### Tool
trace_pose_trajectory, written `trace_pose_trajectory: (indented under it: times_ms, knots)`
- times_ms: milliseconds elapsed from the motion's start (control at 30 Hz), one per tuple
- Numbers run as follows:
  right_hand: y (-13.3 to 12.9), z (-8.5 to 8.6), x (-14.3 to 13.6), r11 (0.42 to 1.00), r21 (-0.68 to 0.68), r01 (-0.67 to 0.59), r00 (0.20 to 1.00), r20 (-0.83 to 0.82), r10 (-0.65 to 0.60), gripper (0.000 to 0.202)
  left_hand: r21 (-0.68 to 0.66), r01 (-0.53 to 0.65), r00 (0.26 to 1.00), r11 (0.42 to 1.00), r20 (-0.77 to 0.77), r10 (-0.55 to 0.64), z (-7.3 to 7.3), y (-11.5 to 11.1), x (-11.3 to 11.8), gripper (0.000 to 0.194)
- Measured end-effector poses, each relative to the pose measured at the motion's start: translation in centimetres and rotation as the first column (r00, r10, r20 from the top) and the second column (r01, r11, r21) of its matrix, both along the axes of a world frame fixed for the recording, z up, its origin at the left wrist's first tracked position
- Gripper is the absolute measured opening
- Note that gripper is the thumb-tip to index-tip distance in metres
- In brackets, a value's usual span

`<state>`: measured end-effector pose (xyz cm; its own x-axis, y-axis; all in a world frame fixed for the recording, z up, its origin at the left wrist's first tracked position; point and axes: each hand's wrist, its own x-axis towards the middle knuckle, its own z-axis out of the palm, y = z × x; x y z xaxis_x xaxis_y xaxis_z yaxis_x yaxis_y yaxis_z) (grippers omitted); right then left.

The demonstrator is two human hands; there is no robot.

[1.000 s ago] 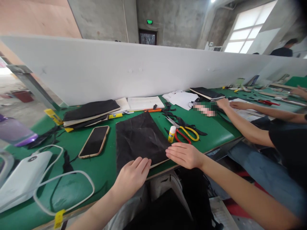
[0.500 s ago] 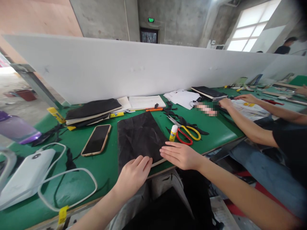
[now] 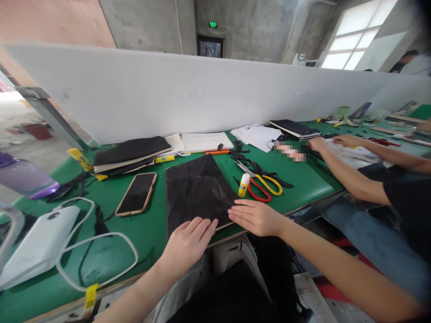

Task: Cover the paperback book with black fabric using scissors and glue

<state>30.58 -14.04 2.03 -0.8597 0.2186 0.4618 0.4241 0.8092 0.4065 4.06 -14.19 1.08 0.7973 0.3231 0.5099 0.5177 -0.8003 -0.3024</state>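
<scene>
A black-covered sheet or booklet lies flat at the table's front edge, creased, with a pale edge showing along its near side. On its near edge rests my left hand, fingers together and curled over the cover. My right hand touches the near right corner, its fingers stretched out flat and holding nothing. Just beyond that hand stands a glue stick with a white cap. Scissors with one red and one yellow handle lie beside it, near black scraps.
A phone, a white power bank with a cable and a purple bottle are on the left. Black booklets and papers line the white partition. At right, another person's arms reach over the table.
The view has shifted slightly. Both hands stay at the near edge of the black piece, with my left hand's fingers a little further right along it.
</scene>
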Motion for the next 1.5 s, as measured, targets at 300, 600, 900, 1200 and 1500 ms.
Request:
trace_pose_trajectory:
  times_ms: [300,600,900,1200,1500]
  knots:
    - [-0.1,-0.3,0.2,1.0,-0.007,0.012,1.0,0.024,-0.012,0.025,0.015,0.035,0.999,0.999,-0.014,-0.035,-0.4,-0.5,0.2,0.027]
    - [-0.3,-0.8,1.4,0.983,-0.176,0.043,0.998,0.062,-0.033,0.038,-0.1,0.025,0.998,0.995,-0.056,-0.03,-0.9,-0.8,-0.2,0.036]
    - [-3.2,-0.9,-0.5,0.908,-0.31,0.281,0.948,-0.057,-0.312,0.053,-0.266,-0.012,0.993,0.964,0.109,0.043,-1.5,-2.0,0.1,0.042]
    - [-6.4,-4.5,-9.0,0.829,-0.363,0.425,0.833,-0.202,-0.515,0.077,-0.29,0.035,0.994,0.956,0.105,-0.004,-2.0,-1.3,-0.2,0.042]
    - [-6.1,-3.5,-6.0,0.806,-0.354,0.473,0.822,-0.152,-0.549,0.058,-0.21,-0.005,0.999,0.978,0.043,0.014,-2.1,-1.6,-0.3,0.047]
